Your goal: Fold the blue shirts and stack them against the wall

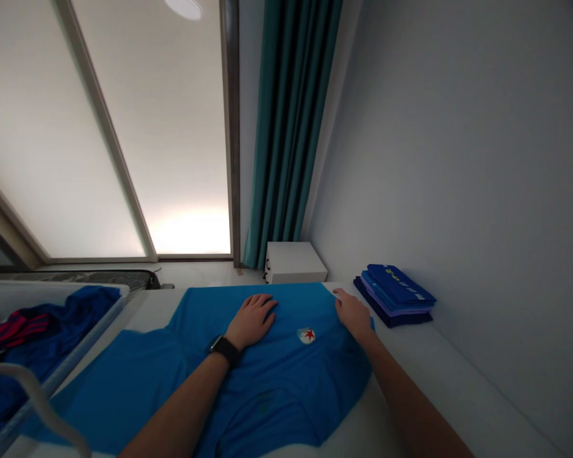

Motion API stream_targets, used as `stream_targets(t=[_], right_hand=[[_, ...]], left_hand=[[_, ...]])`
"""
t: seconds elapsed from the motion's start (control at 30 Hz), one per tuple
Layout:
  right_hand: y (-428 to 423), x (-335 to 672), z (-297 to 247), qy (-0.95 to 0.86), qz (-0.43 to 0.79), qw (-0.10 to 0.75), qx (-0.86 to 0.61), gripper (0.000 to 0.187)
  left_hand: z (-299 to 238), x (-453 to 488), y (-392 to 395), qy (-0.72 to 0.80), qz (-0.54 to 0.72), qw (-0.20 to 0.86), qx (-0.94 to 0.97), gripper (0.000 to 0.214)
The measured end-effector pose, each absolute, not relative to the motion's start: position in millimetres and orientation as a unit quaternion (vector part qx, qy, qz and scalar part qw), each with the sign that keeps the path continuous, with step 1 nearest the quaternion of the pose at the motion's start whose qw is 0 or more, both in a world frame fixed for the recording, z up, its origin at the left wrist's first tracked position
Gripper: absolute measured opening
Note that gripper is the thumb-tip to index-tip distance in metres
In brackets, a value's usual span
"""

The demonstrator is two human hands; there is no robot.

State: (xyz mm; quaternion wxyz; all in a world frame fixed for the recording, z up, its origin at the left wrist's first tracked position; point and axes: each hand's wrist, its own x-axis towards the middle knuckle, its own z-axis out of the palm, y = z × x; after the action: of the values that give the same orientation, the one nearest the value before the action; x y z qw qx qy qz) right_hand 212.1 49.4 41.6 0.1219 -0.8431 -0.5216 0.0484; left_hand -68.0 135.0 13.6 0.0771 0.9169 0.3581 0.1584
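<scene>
A bright blue T-shirt (286,369) is spread over the white table, its neckline towards me and one sleeve reaching out to the left. On its chest is a small white emblem with a red star. My left hand (252,321), with a black watch on the wrist, lies flat on the fabric left of the emblem. At the shirt's far right edge, my right hand (353,313) is closed on the cloth with fingers bent. Part of its grip is hidden behind the back of the hand.
A stack of folded blue and purple clothes (396,296) lies right of the shirt, by the wall. A white bin (88,346) with blue and red garments stands at left, a pale curved bar (33,388) before it. Beyond the table is a white cabinet (296,259).
</scene>
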Motion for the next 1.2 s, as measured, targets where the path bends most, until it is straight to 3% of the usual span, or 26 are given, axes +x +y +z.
stream_targets(t=[0.17, 0.47, 0.63, 1.2], right_hand=[[51, 204, 42, -0.541, 0.021, 0.025, -0.841, 0.047], [89, 170, 30, -0.641, 0.044, 0.026, -0.766, 0.057], [101, 176, 10, -0.602, 0.075, 0.024, -0.795, 0.068], [109, 187, 21, -0.574, 0.075, 0.026, -0.815, 0.066]], left_hand=[[10, -68, 137, 0.357, 0.162, 0.079, 0.917, 0.042], [9, -67, 137, 0.356, 0.165, 0.071, 0.917, 0.042], [7, -68, 139, 0.359, 0.16, 0.079, 0.916, 0.043], [9, -69, 139, 0.363, 0.149, 0.092, 0.915, 0.045]])
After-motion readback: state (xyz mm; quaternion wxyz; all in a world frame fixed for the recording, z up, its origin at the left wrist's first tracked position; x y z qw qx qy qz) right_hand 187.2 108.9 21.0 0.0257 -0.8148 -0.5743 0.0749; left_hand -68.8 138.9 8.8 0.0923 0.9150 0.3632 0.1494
